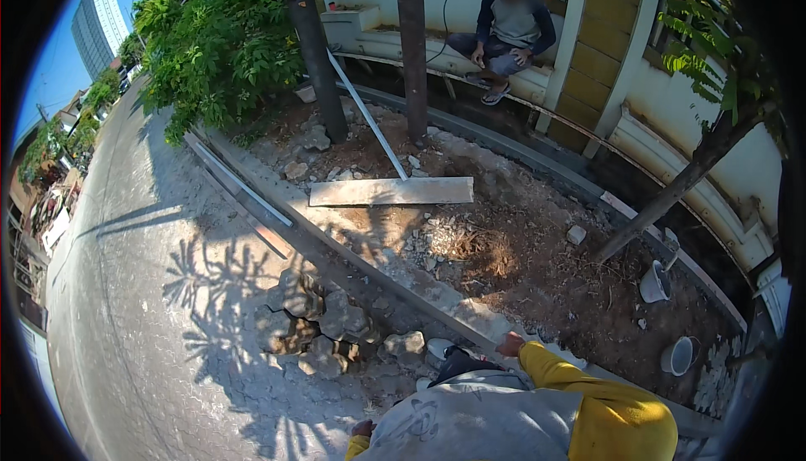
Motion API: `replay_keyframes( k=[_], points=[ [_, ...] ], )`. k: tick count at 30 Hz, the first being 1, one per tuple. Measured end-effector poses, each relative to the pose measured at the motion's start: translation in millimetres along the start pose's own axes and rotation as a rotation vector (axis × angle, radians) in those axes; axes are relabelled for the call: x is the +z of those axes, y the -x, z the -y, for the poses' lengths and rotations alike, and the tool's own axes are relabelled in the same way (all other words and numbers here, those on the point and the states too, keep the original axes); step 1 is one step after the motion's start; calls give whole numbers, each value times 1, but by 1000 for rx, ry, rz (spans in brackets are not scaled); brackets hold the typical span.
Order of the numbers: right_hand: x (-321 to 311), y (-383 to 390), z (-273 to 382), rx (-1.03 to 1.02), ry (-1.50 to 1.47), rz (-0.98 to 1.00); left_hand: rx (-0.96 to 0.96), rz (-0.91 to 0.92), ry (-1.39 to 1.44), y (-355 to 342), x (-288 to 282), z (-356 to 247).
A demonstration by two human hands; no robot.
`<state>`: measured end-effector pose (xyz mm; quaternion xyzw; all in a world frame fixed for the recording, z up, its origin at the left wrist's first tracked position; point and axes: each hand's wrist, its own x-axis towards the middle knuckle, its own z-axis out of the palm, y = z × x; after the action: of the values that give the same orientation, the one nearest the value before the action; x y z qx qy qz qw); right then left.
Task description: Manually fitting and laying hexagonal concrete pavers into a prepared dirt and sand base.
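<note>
My right hand [510, 344], in a yellow sleeve, hangs just above the concrete kerb [457, 323], its fingers curled together with nothing seen in them. Low in the picture, my left hand [363, 428] sits beside my grey shirt over the paved ground; its fingers are too dark and small to read. A loose pile of hexagonal paving blocks [342, 318] lies ahead, between the road and the kerb. One of my shoes [438, 348] shows between the pile and the kerb.
Across the soil bed lies a long board [390, 191], with a pale pole [369, 117] slanting onto it. Two buckets [655, 283] [678, 356] stand at right near a leaning tree trunk [672, 184]. A person [512, 24] sits on the wall ledge. Rubble [437, 243] and metal posts [411, 49] occupy the bed.
</note>
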<state>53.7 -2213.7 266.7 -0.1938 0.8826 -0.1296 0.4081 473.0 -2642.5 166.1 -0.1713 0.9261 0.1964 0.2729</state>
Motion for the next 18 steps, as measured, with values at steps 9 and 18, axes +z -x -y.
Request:
replay_keyframes(
  k=[9,18],
  points=[
    [58,55,-18,-76,650,196,-807,72,1469,30,-27,4],
    [45,47,-17,-36,412,223,-867,102,1435,42,-44,-23]
  ],
)
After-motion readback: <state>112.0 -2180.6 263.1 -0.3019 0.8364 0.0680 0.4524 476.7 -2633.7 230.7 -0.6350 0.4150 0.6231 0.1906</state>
